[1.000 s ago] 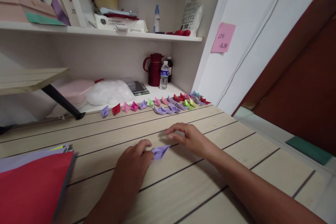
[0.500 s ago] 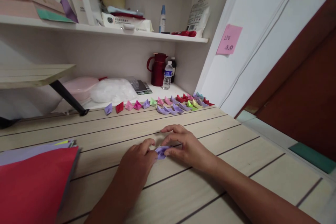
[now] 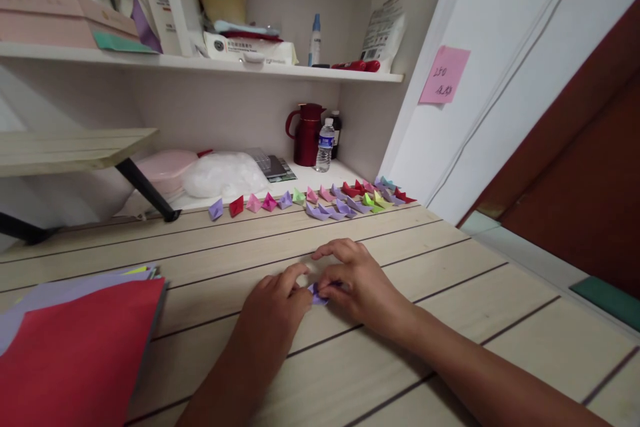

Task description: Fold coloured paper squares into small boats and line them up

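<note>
A small piece of folded purple paper (image 3: 318, 296) lies low over the wooden table, between my two hands. My left hand (image 3: 278, 303) pinches its left edge with thumb and index finger. From the other side, my right hand (image 3: 357, 283) is closed on the paper with thumb and a bent finger, while its index finger arches above. Most of the paper is hidden behind my fingers. Farther back, several folded paper boats (image 3: 345, 208) in purple, red, pink, green and yellow stand in rows along the table's rear edge.
On the left lies a stack of coloured paper with a red sheet (image 3: 85, 347) on top. A small raised shelf with a black leg (image 3: 147, 190) stands behind it. Beyond the boats are a red jug (image 3: 307, 137), a water bottle (image 3: 325, 147) and a white plastic bag (image 3: 225, 175).
My right thumb and finger have come together on the purple paper and now cover more of it. The whole view has shifted slightly, so everything appears farther right.
</note>
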`<state>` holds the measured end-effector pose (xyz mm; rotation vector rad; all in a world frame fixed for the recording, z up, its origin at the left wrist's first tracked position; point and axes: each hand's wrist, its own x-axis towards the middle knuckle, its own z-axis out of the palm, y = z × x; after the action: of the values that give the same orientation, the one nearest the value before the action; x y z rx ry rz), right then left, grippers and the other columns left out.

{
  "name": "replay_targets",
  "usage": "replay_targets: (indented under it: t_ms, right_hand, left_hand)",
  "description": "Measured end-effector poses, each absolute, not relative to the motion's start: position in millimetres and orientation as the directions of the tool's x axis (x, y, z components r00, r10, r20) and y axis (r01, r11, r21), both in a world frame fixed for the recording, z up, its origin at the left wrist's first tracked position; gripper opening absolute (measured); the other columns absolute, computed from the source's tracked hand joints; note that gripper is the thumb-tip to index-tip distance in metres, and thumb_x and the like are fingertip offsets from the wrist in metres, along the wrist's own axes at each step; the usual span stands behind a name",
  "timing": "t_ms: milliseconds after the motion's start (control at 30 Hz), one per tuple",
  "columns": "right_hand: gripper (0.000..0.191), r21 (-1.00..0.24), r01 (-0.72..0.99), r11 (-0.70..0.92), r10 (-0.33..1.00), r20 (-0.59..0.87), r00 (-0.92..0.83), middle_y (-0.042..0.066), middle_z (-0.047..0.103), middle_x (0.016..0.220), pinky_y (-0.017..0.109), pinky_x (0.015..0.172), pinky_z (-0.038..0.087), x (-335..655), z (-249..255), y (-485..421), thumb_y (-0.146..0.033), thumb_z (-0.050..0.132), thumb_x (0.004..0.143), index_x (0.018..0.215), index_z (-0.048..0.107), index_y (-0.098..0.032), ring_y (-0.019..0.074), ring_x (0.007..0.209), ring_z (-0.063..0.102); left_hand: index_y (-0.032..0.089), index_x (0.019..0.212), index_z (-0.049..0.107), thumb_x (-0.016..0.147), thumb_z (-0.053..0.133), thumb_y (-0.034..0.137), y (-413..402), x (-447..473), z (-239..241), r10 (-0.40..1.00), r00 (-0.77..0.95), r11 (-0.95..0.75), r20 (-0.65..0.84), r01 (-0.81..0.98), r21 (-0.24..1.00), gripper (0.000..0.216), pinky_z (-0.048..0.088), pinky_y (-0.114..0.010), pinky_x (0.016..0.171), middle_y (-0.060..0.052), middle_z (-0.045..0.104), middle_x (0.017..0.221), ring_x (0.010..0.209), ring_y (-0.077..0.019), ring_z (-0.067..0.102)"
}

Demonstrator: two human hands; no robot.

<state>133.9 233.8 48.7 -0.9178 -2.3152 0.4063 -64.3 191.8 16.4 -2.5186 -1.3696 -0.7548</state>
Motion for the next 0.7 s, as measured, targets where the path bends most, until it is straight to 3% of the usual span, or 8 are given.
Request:
replay_targets:
  t_ms: [133,200,267,367,533,700]
  right_hand:
    - [0.007,-0.763,0.483,0.429,0.885,0.248,-0.393,0.009,0.07,0.105,0.038,0.089,0.047,134,40,243,-0.015,0.076,0.074,0.069,0.074,-0.019,0.0258,0.106,0.061]
    - [0.007,-0.795,0.482,0.368,0.908,0.195,-0.372,0.008,0.072,0.089,0.03,0.07,0.052,135,36,250,-0.018,0.075,0.075,0.068,0.073,-0.015,0.0214,0.084,0.068]
    - [0.011,-0.795,0.497,0.349,0.914,0.173,-0.366,0.005,0.071,0.071,0.026,0.055,0.049,135,33,255,-0.019,0.072,0.078,0.07,0.073,-0.013,0.0165,0.062,0.066]
    - [0.011,-0.769,0.515,0.38,0.908,0.202,-0.368,0.003,0.071,0.066,0.025,0.054,0.047,134,36,254,-0.019,0.071,0.081,0.072,0.073,-0.013,0.0145,0.058,0.064]
    - [0.008,-0.615,0.573,0.542,0.84,0.365,-0.402,0.004,0.07,0.085,0.035,0.085,0.042,129,46,241,-0.012,0.074,0.076,0.071,0.072,-0.018,0.0213,0.092,0.059]
    - [0.008,-0.436,0.62,0.653,0.756,0.433,-0.491,0.005,0.067,0.091,0.039,0.083,0.033,129,46,237,-0.012,0.069,0.08,0.075,0.069,-0.019,0.0234,0.094,0.052]
  left_hand:
    - [0.026,0.127,0.05,0.085,0.061,0.014,194,-69,13,0.753,0.218,-0.51,0.621,0.79,0.341,0.045,0.056,-0.038,0.086,-0.011,0.051,0.135,0.107,-0.0227,0.064]
    - [0.029,0.134,0.043,0.089,0.058,0.02,197,-72,11,0.777,0.068,-0.452,0.626,0.752,0.479,0.048,0.057,-0.035,0.083,-0.01,0.048,0.134,0.104,-0.0201,0.065]
    - [0.029,0.13,0.046,0.092,0.054,0.024,201,-76,10,0.782,-0.018,-0.409,0.623,0.74,0.535,0.039,0.058,-0.032,0.079,-0.008,0.051,0.128,0.093,-0.0158,0.067]
    - [0.025,0.12,0.053,0.093,0.051,0.024,203,-78,10,0.769,-0.032,-0.406,0.639,0.747,0.526,0.027,0.058,-0.029,0.076,-0.005,0.057,0.117,0.08,-0.0122,0.068]
    - [0.021,0.109,0.066,0.095,0.046,0.023,199,-77,11,0.759,0.083,-0.398,0.646,0.844,0.359,0.025,0.057,-0.029,0.074,-0.005,0.068,0.104,0.086,-0.0159,0.071]
    - [0.023,0.106,0.072,0.095,0.046,0.021,196,-75,11,0.775,0.19,-0.42,0.602,0.868,0.266,0.029,0.057,-0.032,0.071,-0.003,0.075,0.098,0.084,-0.0187,0.072]
